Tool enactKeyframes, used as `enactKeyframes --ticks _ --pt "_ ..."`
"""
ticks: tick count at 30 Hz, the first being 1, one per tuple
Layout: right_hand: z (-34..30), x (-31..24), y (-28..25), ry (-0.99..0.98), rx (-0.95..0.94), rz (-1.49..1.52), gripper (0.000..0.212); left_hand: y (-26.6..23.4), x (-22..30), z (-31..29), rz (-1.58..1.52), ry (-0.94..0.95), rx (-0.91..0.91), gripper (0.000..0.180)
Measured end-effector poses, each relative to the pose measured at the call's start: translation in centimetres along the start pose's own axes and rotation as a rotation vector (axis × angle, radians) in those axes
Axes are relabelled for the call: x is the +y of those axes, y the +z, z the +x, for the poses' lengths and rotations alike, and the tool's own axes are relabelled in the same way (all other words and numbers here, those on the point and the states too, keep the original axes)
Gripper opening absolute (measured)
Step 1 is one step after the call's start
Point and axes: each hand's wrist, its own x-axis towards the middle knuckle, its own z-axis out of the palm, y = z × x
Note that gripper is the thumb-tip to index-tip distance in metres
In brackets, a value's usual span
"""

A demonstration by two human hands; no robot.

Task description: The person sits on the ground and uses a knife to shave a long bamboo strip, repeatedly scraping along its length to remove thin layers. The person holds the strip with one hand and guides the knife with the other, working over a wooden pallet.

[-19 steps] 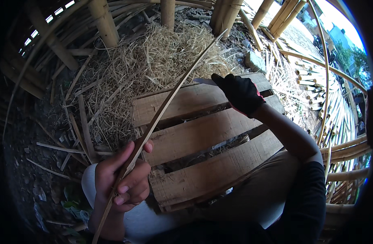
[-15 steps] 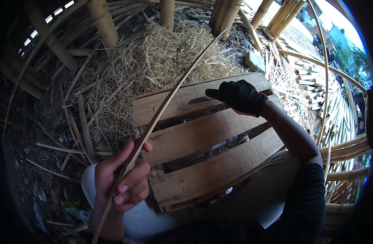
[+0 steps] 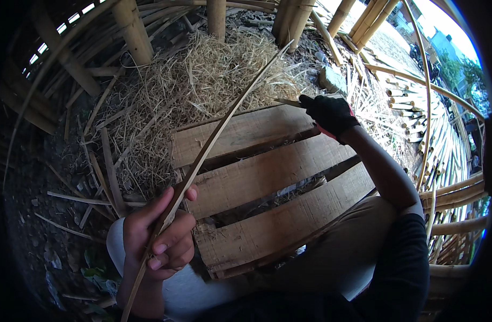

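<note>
My bare left hand [image 3: 141,231] is closed around a long, thin bamboo strip [image 3: 218,131]. The strip slants up and away from the hand, over the left part of a slatted wooden stand [image 3: 273,172], with its tip above the straw. On the right, my right hand [image 3: 331,115] wears a black glove with red at the cuff. It grips a knife whose narrow blade [image 3: 289,102] points left, above the stand's far slat and apart from the strip. The knife's handle is hidden inside the glove.
Beyond the stand lies a heap of pale bamboo shavings [image 3: 219,80]. Upright bamboo posts [image 3: 133,32] rise behind it. A stone block [image 3: 332,80] sits at the far right of the heap, and many cut bamboo poles [image 3: 412,115] are stacked farther right. Loose strips [image 3: 112,166] litter the ground at left.
My right hand has moved slightly right and away from me, turning so that the knife blade shows more clearly. My left hand and the bamboo strip have barely shifted.
</note>
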Motion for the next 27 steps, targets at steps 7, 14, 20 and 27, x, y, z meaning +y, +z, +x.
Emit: enactKeyframes --ticks 7,14,20,27 --pt "-1.7 2.4 -1.7 -0.245 -0.264 0.261 0.042 -0.1 -0.2 0.0 -0.053 0.014 -0.02 0.039" --pt "-1.1 3.4 -1.5 0.015 -0.074 0.207 0.036 -0.1 -0.3 -0.2 -0.036 0.014 -0.003 0.039" --pt "-3.0 -0.6 -5.9 0.037 -0.569 0.476 0.049 -0.2 -0.1 -0.2 -0.037 0.007 0.01 0.04" --pt "-2.8 -0.7 -5.4 -0.027 -0.459 0.224 0.037 -0.3 -0.1 0.1 -0.032 -0.01 -0.007 0.041"
